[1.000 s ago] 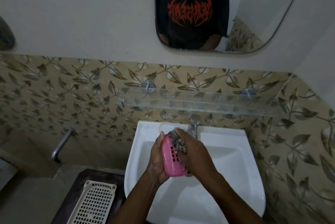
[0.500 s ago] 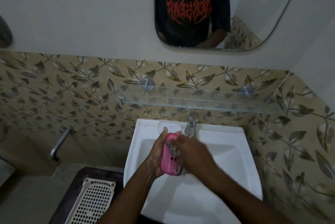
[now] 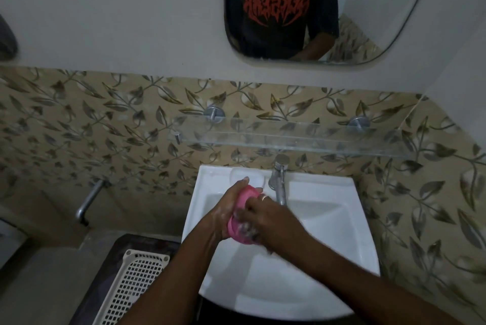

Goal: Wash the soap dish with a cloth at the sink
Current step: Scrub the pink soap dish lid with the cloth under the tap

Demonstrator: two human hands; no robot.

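Over the white sink [image 3: 328, 222] I hold a pink soap dish [image 3: 243, 199] on edge, gripped from the left by my left hand [image 3: 223, 212]. My right hand [image 3: 265, 216] presses against the dish's right face, fingers curled, with foam showing between fingers and dish. The cloth is hidden under that hand; only suds show. The steel tap [image 3: 279, 182] stands just behind and to the right of the dish.
A glass shelf [image 3: 302, 137] juts out above the tap. A cream perforated basket [image 3: 128, 288] lies on a dark surface left of the sink. A wall spout [image 3: 88, 202] sticks out at the left. A mirror [image 3: 315, 8] hangs above.
The dish has turned from showing its slotted face to standing more edge-on. My right hand has slid down its right side, and the grey cloth visible a second ago is now covered.
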